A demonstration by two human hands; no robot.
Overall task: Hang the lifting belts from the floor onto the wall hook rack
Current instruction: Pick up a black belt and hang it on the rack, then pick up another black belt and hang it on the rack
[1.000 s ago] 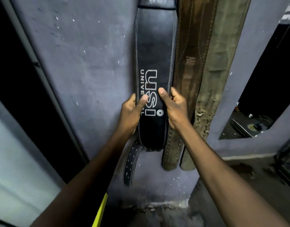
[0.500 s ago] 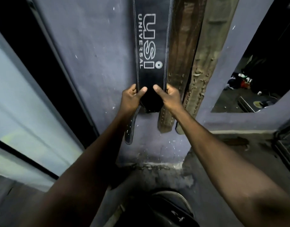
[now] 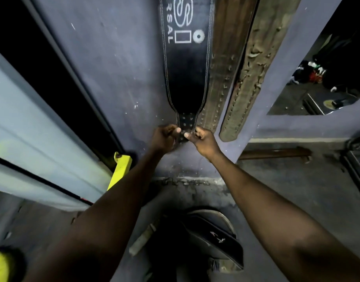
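A black lifting belt (image 3: 186,74) with white lettering hangs flat against the purple wall (image 3: 118,64). Its narrow punched end is pinched from both sides, by my left hand (image 3: 164,137) and by my right hand (image 3: 201,139). To its right hang a brown belt (image 3: 223,64) and a worn olive belt (image 3: 246,88), both free. The hook rack is above the frame, out of sight. Another black belt (image 3: 213,239) with a pale edge lies curled on the floor below my arms.
A yellow-green metal frame (image 3: 120,169) stands at the left by a pale panel (image 3: 32,123). A wall opening (image 3: 317,78) at the right shows clutter. A rusty bar (image 3: 274,153) lies on the floor along the wall base.
Both hands have slid down the black belt from its wide printed part to its narrow punched tip. My view has tilted down, bringing the floor and the curled belt into sight.
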